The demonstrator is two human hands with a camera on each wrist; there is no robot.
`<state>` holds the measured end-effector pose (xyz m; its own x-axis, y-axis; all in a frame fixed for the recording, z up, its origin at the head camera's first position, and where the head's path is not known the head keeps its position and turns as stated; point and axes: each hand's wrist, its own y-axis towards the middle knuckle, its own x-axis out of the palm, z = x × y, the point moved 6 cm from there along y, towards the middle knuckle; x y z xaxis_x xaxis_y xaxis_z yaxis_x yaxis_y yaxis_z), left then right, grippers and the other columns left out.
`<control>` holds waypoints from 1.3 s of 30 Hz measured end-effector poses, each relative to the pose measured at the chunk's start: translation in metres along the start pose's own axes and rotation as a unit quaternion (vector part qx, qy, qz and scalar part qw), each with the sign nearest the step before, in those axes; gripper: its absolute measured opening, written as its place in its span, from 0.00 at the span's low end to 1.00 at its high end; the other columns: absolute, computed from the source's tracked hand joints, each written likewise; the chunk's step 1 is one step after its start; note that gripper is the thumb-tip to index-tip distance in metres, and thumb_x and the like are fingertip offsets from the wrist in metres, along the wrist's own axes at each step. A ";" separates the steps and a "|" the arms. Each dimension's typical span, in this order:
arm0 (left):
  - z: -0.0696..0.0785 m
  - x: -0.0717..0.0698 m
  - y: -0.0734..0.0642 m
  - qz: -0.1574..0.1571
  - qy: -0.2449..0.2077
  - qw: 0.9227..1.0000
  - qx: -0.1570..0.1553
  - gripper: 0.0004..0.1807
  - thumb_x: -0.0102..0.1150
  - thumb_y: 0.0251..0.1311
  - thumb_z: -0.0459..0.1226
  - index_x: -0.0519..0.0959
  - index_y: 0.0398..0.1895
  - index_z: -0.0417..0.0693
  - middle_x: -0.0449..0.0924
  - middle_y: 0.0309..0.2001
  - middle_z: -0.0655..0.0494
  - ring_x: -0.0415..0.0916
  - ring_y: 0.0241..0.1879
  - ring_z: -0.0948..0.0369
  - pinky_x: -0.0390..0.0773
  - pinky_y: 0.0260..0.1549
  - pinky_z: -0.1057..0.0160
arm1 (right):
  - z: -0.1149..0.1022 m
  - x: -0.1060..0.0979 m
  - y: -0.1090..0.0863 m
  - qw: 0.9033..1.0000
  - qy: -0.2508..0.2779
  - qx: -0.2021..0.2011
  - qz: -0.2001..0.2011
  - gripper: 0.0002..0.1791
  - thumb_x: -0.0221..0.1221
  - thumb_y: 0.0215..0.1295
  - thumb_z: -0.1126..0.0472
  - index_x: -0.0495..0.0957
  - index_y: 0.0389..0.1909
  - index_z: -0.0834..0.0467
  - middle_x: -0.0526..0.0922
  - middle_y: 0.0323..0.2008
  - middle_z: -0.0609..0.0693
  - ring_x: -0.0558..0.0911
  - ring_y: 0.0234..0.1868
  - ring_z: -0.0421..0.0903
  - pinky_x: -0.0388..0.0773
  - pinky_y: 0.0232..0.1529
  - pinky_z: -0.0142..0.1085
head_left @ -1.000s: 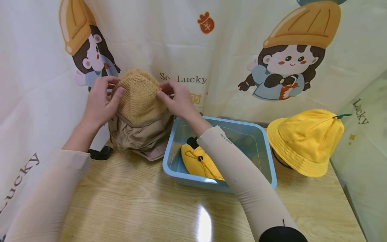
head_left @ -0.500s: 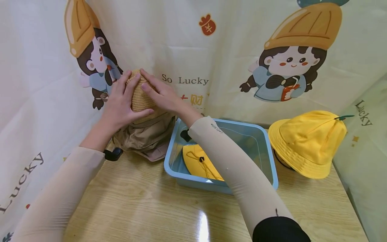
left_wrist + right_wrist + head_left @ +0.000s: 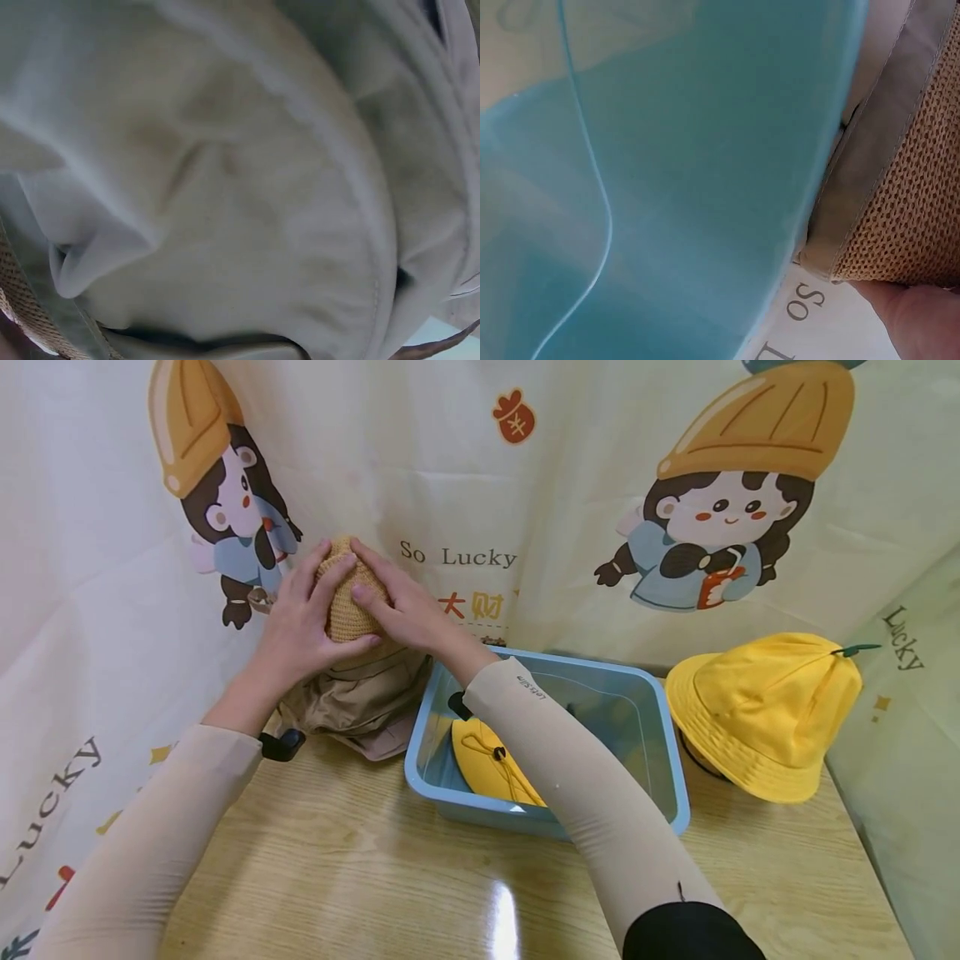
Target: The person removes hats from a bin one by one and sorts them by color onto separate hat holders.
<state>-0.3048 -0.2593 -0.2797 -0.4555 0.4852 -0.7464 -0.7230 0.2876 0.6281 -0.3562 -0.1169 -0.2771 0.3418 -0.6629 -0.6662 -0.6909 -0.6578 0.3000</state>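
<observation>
A tan knit hat (image 3: 348, 606) tops a stack of khaki and brown cloth hats (image 3: 360, 706) at the back left of the table. My left hand (image 3: 300, 618) lies against the crown from the left, its fingers fairly straight and its thumb across the front. From the right, my right hand (image 3: 401, 606) presses the crown with extended fingers. Its skin (image 3: 922, 315) shows below the knit hat (image 3: 911, 202) in the right wrist view. Blurred khaki hat cloth (image 3: 247, 202) fills the left wrist view. Both hands cover the knit hat's sides.
Right of the stack stands a blue plastic bin (image 3: 495, 818), with a yellow hat (image 3: 483, 768) and its cord inside, partly under my right forearm. Another yellow bucket hat (image 3: 772, 718) with a green tip is on the table's right side. A printed curtain (image 3: 562, 510) hangs behind.
My hands have gone from holding the knit hat's two edges to lying flat on its crown, closer together. Over the last half second they have barely moved.
</observation>
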 end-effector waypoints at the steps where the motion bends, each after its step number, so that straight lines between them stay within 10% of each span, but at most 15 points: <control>1: 0.000 0.000 -0.001 -0.001 0.001 1.000 -0.001 0.56 0.75 0.39 0.57 0.58 0.75 0.65 0.48 0.79 0.49 0.55 0.71 0.36 0.63 0.60 0.29 | 0.000 0.001 0.000 1.000 -0.002 -0.002 0.000 0.36 0.43 0.77 0.41 0.42 0.80 0.35 0.50 0.78 0.35 0.57 0.73 0.32 0.61 0.67 0.29; 17: -0.003 0.007 -0.011 0.012 0.006 1.000 0.005 0.50 0.70 0.41 0.62 0.63 0.73 0.69 0.51 0.78 0.50 0.53 0.73 0.39 0.63 0.59 0.27 | 0.008 0.008 -0.011 0.999 -0.001 -0.024 -0.023 0.39 0.45 0.77 0.44 0.38 0.81 0.41 0.45 0.80 0.41 0.50 0.75 0.34 0.52 0.72 0.29; 28: -0.025 0.001 -0.010 -0.058 -0.074 0.991 -0.094 0.59 0.69 0.46 0.64 0.48 0.80 0.68 0.41 0.80 0.48 0.40 0.78 0.46 0.46 0.70 0.32 | 0.008 -0.013 0.001 0.993 0.103 0.057 0.015 0.34 0.45 0.76 0.38 0.47 0.78 0.32 0.54 0.76 0.34 0.54 0.74 0.30 0.53 0.72 0.28; 39: -0.035 0.009 -0.015 -0.058 -0.115 0.986 -0.107 0.64 0.77 0.40 0.54 0.47 0.80 0.70 0.42 0.80 0.50 0.43 0.78 0.49 0.51 0.70 0.35 | 0.010 0.001 0.013 0.992 0.082 0.087 -0.026 0.41 0.50 0.70 0.34 0.42 0.79 0.31 0.49 0.78 0.33 0.52 0.75 0.32 0.54 0.73 0.32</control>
<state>-0.3160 -0.2887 -0.3035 -0.2517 0.6414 -0.7247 -0.8674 0.1826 0.4629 -0.3713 -0.1230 -0.2804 0.4700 -0.6881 -0.5529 -0.7638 -0.6310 0.1359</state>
